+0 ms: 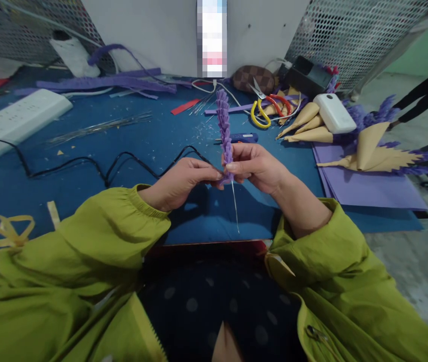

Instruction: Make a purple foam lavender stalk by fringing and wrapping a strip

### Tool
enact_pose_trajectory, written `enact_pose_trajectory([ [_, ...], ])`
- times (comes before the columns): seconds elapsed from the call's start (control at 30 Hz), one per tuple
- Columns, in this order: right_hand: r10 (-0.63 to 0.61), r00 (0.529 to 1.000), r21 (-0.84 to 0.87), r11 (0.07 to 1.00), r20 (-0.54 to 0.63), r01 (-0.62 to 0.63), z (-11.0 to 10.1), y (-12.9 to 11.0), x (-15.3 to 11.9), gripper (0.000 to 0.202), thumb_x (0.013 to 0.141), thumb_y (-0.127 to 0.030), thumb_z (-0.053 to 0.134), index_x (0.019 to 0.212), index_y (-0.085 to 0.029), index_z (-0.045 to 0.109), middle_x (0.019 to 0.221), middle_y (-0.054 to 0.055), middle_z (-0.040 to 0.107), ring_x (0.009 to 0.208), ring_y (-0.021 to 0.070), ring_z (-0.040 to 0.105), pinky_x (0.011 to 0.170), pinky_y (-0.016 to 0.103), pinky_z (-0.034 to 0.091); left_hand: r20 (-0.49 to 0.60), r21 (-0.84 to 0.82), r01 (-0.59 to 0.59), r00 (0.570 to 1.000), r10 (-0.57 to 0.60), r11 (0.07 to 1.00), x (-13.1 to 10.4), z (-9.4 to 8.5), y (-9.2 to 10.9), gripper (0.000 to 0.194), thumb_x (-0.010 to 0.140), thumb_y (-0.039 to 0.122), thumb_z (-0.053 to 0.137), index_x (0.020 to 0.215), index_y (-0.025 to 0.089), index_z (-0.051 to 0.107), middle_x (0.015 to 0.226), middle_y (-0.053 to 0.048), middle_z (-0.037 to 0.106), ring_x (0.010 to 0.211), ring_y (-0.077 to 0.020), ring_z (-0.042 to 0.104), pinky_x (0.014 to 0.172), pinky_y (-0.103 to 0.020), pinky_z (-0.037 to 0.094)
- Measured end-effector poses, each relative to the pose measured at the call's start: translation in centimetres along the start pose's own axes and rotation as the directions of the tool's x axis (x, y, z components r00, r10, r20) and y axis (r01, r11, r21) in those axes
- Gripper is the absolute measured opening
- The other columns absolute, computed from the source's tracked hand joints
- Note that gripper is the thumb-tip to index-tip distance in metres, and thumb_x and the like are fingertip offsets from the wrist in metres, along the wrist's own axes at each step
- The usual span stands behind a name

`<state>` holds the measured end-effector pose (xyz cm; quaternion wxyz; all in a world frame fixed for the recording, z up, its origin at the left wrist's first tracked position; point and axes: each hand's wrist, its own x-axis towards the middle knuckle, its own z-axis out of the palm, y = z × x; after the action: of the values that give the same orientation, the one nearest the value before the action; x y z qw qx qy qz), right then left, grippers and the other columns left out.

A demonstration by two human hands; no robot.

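A purple paper lavender flower (223, 118) stands nearly upright in front of me, its curled petals wound up a thin wire stem (235, 206) that sticks out below. My right hand (259, 167) pinches the flower's lower end between thumb and fingers. From the other side, my left hand (183, 180) is closed, thumb against fingers, on the end of a purple paper strip (227, 179) at the flower's base. Just behind the flower lies a blue glue gun (243, 138), partly hidden by flower and fingers.
Scissors (270, 106) with red and yellow handles lie at the back. On the right are wrapped paper cones (310, 128), a white power bank (335, 113) and purple sheets (372, 188). A power strip (21, 120), black cord (81, 160) and loose wires (100, 126) are left.
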<state>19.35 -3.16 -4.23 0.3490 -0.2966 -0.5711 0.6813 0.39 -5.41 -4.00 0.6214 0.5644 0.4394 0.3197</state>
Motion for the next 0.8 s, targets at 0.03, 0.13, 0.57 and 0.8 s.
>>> enact_pose_trajectory([
  [0.03,-0.015,1.0,-0.004,1.0,-0.018,0.015,0.04,0.03,0.03,0.034,0.065,-0.037,0.084,0.07,-0.015,0.058,0.06,-0.004,0.055,0.049,0.0059,0.042,0.044,0.019,0.033,-0.009,-0.002,0.001,1.0,-0.001,1.0,-0.01,0.01,-0.01,0.015,0.071,0.027,0.069,0.06,0.019,0.076,0.067,-0.005,0.073,0.074,-0.019,0.064,0.08,-0.031,0.048],
  [0.13,-0.07,0.994,-0.032,0.997,-0.085,0.067,0.21,0.16,0.12,0.035,0.065,-0.037,0.085,0.07,-0.016,0.057,0.06,-0.005,0.054,0.049,0.0058,0.041,0.044,0.019,0.032,-0.054,-0.011,0.004,0.999,-0.004,1.0,-0.01,0.1,-0.07,0.016,0.071,0.03,0.07,0.062,0.019,0.076,0.067,-0.006,0.073,0.073,-0.0192,0.064,0.08,-0.032,0.048],
  [0.57,-0.1,0.979,-0.163,0.984,-0.175,0.072,0.98,0.11,0.16,0.036,0.063,-0.037,0.083,0.07,-0.018,0.053,0.063,-0.004,0.055,0.056,0.0089,0.047,0.049,0.022,0.036,-0.123,-0.025,0.015,0.992,-0.018,1.0,0.19,0.33,-0.41,0.014,0.069,0.032,0.073,0.064,0.019,0.076,0.066,-0.004,0.073,0.071,-0.018,0.065,0.078,-0.031,0.048],
  [0.8,-0.097,0.977,-0.179,0.982,-0.192,0.062,1.01,0.42,0.26,0.031,0.065,-0.033,0.08,0.07,-0.018,0.054,0.063,-0.004,0.056,0.057,0.0094,0.049,0.051,0.022,0.036,-0.128,-0.017,-0.013,0.992,0.01,1.0,0.1,0.45,-0.43,0.012,0.066,0.031,0.074,0.065,0.019,0.077,0.067,-0.005,0.073,0.074,-0.0189,0.065,0.081,-0.032,0.048],
])
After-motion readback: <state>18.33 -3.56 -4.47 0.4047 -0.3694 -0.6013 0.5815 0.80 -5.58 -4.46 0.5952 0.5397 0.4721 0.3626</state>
